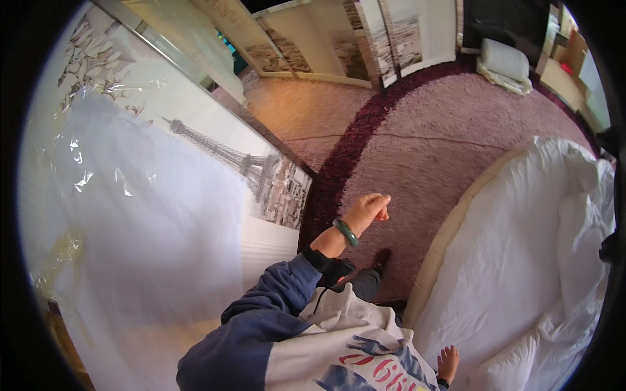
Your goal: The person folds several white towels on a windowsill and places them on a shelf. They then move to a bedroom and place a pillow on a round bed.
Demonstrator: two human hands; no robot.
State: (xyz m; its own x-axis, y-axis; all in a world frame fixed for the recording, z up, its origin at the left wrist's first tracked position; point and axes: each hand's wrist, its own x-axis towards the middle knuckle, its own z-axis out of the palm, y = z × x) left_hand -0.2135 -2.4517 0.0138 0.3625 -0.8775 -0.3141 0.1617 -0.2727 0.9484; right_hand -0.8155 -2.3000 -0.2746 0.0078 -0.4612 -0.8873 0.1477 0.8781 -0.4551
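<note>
My left hand (370,211) hangs in front of my body above the carpet, its fingers curled in with nothing visible in them. A dark green bangle (346,232) circles that wrist. Low in the view, my right hand (447,362) shows its fingers slightly apart, over or on the white bedding (489,254); I cannot tell whether it touches. To my left stands a tall panel printed with a tower (220,146) and flowers, partly covered by clear plastic film (78,166) and a translucent white sheet (171,234).
A pink carpet (430,161) with a dark purple band (337,171) spreads ahead, and a thin cord (440,140) crosses it. Printed panels (313,44) line the far side. A rolled white bundle (505,58) lies by a black panel (506,22). A pillow (508,359) rests near my right hand.
</note>
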